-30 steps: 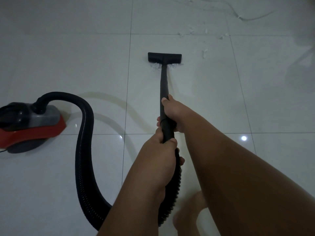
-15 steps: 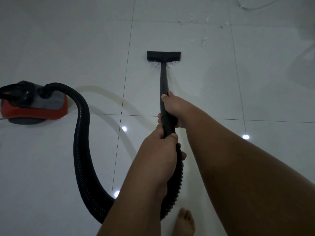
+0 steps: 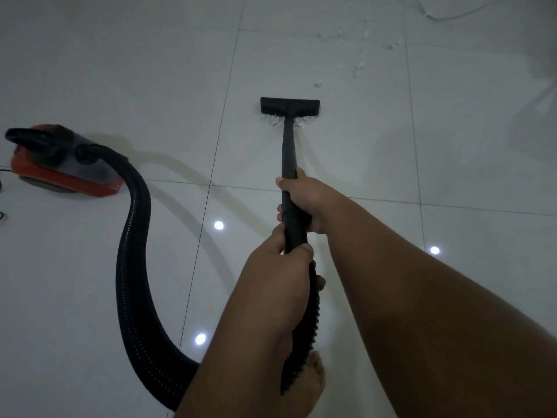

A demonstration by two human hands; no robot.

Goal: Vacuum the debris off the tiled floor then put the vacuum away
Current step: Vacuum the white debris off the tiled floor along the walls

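Both hands grip the black vacuum wand point(image 3: 287, 149). My right hand point(image 3: 306, 197) is wrapped around it higher up, and my left hand point(image 3: 280, 270) holds it just below, where the ribbed black hose point(image 3: 135, 267) begins. The flat black nozzle point(image 3: 290, 105) rests on the white tiled floor point(image 3: 361, 152), with white scraps point(image 3: 272, 122) bunched against its near edge. More white debris point(image 3: 358, 69) lies scattered beyond the nozzle to the right. The hose curves left to the red and grey vacuum body point(image 3: 63, 162), which stands on the floor at the left.
A thin white cord point(image 3: 446, 16) lies on the floor at the top right. A bare foot point(image 3: 313, 384) shows under the hose near the bottom. A dark cable end point(image 3: 2, 215) sits at the left edge, beside the vacuum body.
The nozzle has been pulled back toward me, away from the scattered debris, dragging scraps along. The view has shifted, and the vacuum body now sits turned at the left. My foot has come into view.
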